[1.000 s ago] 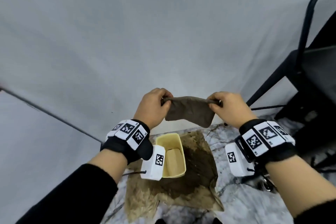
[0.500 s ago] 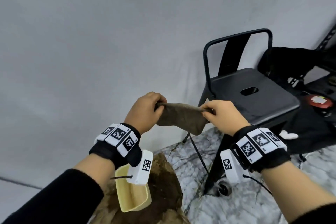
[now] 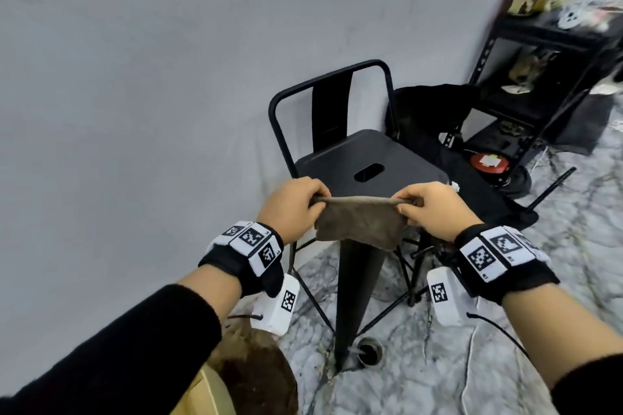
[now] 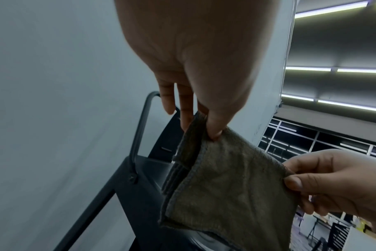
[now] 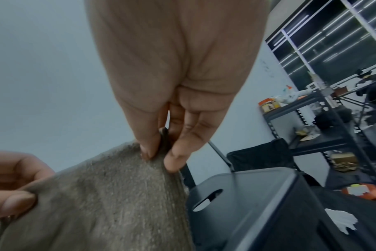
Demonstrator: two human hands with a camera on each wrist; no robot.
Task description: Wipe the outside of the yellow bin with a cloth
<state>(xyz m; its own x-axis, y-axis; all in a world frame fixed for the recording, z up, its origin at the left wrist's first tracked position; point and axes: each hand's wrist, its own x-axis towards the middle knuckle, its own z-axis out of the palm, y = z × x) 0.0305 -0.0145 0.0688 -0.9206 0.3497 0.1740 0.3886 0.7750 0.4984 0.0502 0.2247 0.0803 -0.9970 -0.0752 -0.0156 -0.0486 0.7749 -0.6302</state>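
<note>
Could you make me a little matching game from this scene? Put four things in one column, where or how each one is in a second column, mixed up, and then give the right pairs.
Things:
1. cloth
2. yellow bin
3. black chair
4. metal shelf

Places or states:
A. at the bottom edge of the head view, under the left arm
B. against the wall, just beyond the hands
C. stretched between the left hand and the right hand
D. far right, loaded with clutter

Pairs: 1-C, 2-A, 3-B, 4-D

The hands (image 3: 293, 209) carry the cloth (image 3: 360, 224) rightward, now over the chair (image 3: 371, 165); the bin (image 3: 209, 394) slips to the view's bottom edge.
</note>
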